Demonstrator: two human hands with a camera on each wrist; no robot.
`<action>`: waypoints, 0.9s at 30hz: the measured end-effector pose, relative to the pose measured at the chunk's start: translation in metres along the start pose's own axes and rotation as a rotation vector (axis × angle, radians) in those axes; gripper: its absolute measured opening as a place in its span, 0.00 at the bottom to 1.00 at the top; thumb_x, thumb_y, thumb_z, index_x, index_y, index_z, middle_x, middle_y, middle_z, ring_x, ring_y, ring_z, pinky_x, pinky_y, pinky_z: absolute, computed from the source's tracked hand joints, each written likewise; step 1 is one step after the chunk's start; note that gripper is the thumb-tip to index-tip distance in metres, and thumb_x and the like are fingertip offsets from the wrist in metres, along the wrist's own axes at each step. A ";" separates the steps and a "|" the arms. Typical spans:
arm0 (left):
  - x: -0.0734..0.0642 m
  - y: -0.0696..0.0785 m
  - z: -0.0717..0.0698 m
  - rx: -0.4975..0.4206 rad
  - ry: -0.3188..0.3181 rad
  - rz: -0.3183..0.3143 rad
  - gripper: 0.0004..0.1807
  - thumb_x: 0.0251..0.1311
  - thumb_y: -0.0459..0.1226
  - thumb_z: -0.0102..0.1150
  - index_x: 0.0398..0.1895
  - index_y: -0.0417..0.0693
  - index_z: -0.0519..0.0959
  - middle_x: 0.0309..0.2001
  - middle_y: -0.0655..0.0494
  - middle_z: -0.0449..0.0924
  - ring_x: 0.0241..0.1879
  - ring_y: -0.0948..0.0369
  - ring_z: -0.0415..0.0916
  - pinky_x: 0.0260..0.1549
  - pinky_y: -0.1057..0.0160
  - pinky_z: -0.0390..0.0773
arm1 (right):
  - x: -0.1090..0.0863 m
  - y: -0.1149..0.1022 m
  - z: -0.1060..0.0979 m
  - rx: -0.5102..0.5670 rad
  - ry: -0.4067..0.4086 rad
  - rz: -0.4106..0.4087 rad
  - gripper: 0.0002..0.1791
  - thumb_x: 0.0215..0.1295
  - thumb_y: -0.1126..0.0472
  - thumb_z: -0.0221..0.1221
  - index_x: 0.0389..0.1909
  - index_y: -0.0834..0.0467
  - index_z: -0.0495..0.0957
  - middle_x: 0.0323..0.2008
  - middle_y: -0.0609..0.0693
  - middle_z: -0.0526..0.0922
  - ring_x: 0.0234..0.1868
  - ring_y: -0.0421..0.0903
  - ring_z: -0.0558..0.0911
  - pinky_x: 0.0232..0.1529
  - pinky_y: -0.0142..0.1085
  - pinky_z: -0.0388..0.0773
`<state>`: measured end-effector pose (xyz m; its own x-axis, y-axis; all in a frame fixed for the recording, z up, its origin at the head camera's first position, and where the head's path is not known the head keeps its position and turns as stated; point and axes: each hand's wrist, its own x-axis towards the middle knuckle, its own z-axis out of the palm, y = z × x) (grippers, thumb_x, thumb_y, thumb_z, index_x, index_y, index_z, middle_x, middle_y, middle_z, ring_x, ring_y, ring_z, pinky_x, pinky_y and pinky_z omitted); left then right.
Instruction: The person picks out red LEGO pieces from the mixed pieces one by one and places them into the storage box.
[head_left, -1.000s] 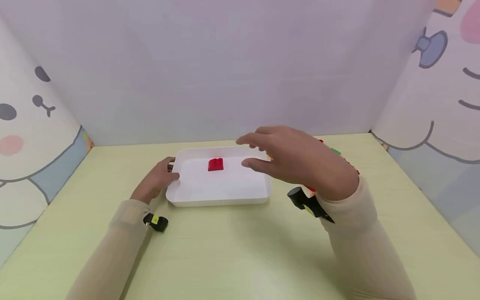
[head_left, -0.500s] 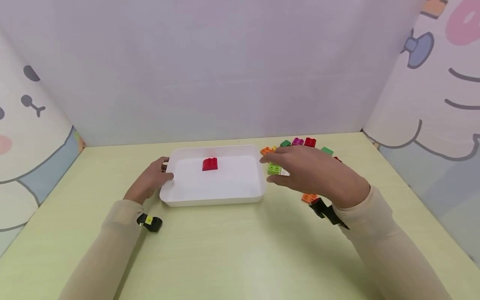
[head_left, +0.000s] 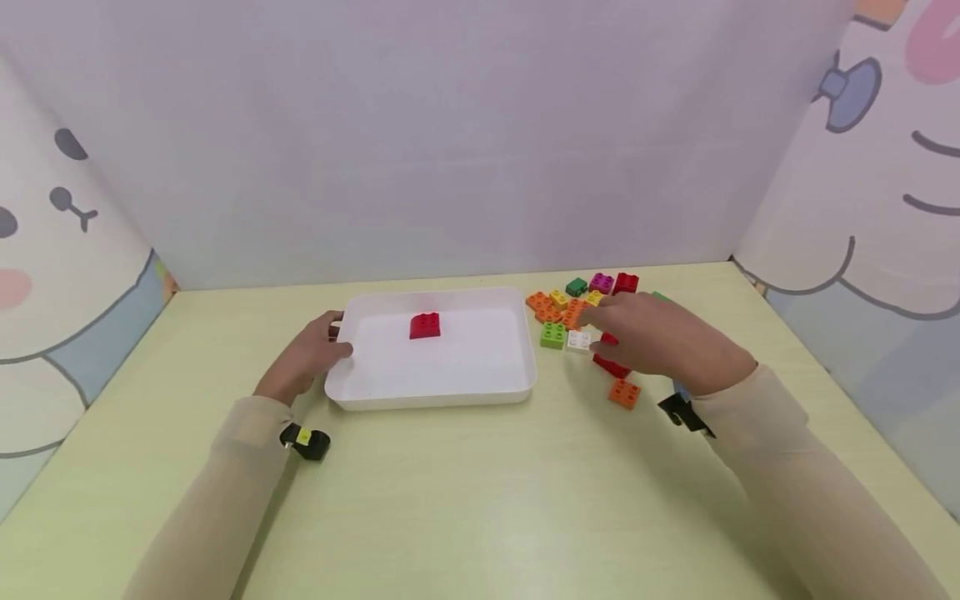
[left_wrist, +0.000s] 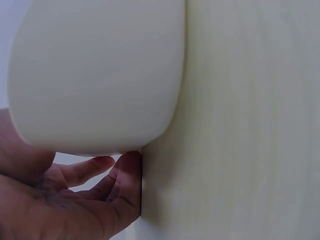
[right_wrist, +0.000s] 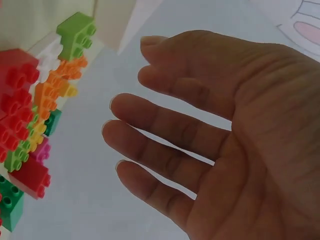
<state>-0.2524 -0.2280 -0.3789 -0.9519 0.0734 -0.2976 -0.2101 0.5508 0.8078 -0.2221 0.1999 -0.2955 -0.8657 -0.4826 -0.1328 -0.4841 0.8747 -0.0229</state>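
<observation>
At the left end of a white tray [head_left: 450, 371], my left hand [head_left: 303, 358] holds the rim with the thumb over the top. In the left wrist view, the curled fingers of that hand [left_wrist: 75, 207] meet the outer wall of the tray [left_wrist: 100, 75]. A single red brick [head_left: 425, 326] lies inside the tray. My right hand [head_left: 660, 337] hovers over a group of toy building bricks, partly hiding them. Its fingers are spread and bent slightly in the right wrist view, nothing held. Nearest its fingertips are a white brick [head_left: 578, 341] and red bricks [head_left: 612, 360].
Around the right hand lie a lime brick [head_left: 552, 335], orange bricks [head_left: 540, 302], a dark green brick [head_left: 577, 287], a magenta brick [head_left: 602, 283] and a red brick [head_left: 626, 284]. One orange brick [head_left: 624, 393] sits nearer the front. A wall [head_left: 450, 150] stands behind the table.
My right hand has moved right, from above the tray to above the bricks, and lower. My left hand stays at the tray's rim. The red brick in the tray has not moved.
</observation>
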 end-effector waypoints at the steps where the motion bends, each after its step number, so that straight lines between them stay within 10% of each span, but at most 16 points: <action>1: 0.000 0.000 0.000 0.005 0.000 0.000 0.39 0.70 0.29 0.46 0.80 0.35 0.43 0.74 0.30 0.52 0.71 0.39 0.56 0.65 0.43 0.66 | 0.003 0.004 0.002 -0.001 -0.018 0.024 0.25 0.60 0.58 0.72 0.59 0.56 0.81 0.51 0.56 0.84 0.49 0.55 0.82 0.49 0.51 0.82; 27: 0.001 0.000 -0.001 0.006 -0.008 0.005 0.39 0.70 0.29 0.45 0.80 0.36 0.43 0.74 0.31 0.52 0.71 0.39 0.55 0.65 0.43 0.67 | 0.019 0.027 0.031 -0.088 -0.062 0.000 0.21 0.56 0.72 0.69 0.49 0.49 0.87 0.51 0.58 0.79 0.54 0.58 0.72 0.49 0.49 0.81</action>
<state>-0.2534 -0.2290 -0.3786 -0.9510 0.0833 -0.2978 -0.2039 0.5552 0.8063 -0.2479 0.2156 -0.3299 -0.8576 -0.4765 -0.1934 -0.4956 0.8662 0.0636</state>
